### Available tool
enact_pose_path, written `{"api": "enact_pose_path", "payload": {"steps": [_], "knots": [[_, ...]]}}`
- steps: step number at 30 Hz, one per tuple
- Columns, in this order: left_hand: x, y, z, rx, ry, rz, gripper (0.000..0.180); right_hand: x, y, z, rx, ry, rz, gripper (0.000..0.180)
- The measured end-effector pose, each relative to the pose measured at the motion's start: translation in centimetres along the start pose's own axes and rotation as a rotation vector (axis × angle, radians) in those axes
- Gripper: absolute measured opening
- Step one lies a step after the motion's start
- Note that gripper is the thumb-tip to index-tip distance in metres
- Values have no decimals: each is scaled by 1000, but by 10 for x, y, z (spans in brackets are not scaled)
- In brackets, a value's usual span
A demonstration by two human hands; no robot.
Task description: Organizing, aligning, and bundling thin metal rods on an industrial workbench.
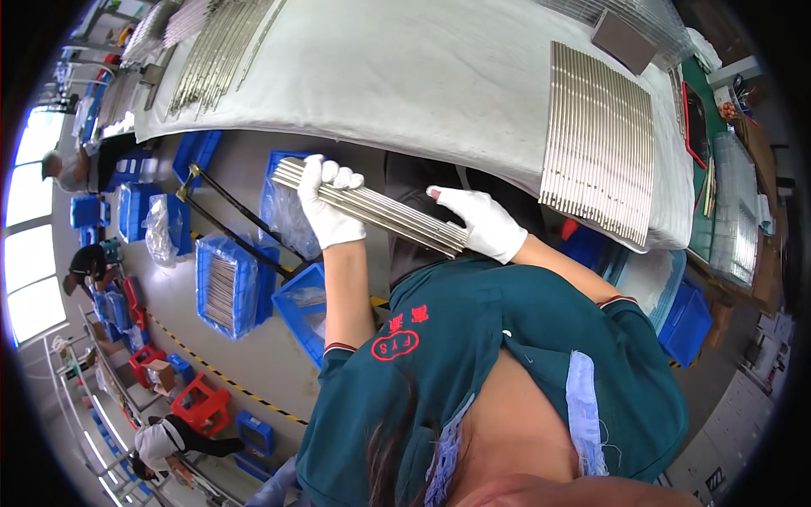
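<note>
My left hand (331, 207), in a white glove, is closed round a bundle of thin metal rods (393, 213). The bundle slants down to the right in front of my body, beyond the table's near edge. At its right end is my right hand (490, 224), also gloved, with one bare fingertip poking out. That hand's upper finger stretches clear above the rods, and its palm side lies against their ends; its lower fingers are partly hidden. On the white-covered table (405, 84), a neat row of similar metal rods (598, 144) lies side by side at the right.
More loose rods (220, 55) lie at the table's far left. A grey block (623, 42) and a red-edged device (694, 125) sit at the right. Blue crates (228, 283), one filled with rods, stand on the floor left of me. Other people (165, 444) are farther left.
</note>
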State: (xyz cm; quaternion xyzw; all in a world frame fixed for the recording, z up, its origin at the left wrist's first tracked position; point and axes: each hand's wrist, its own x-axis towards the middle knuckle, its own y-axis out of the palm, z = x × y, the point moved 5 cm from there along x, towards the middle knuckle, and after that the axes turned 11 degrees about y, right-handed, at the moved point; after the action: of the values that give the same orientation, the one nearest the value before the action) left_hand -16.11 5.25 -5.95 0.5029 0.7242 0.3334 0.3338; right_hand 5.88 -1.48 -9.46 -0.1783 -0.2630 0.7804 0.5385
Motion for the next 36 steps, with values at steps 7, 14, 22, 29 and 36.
{"api": "enact_pose_path", "payload": {"steps": [7, 14, 22, 29, 36], "knots": [[-61, -8, 19, 1143, 499, 552, 24, -2, -17, 10, 871, 323, 57, 57], [-90, 27, 30, 1293, 483, 876, 37, 4, -52, 60, 272, -191, 0, 56], [-98, 27, 38, 1220, 449, 1035, 40, -4, -54, 54, 225, -330, -36, 56], [-98, 30, 37, 1198, 395, 1011, 46, -8, -47, 43, 158, -334, -100, 58], [-100, 27, 44, 1237, 396, 1032, 47, -12, -47, 38, 174, -271, -87, 53]]}}
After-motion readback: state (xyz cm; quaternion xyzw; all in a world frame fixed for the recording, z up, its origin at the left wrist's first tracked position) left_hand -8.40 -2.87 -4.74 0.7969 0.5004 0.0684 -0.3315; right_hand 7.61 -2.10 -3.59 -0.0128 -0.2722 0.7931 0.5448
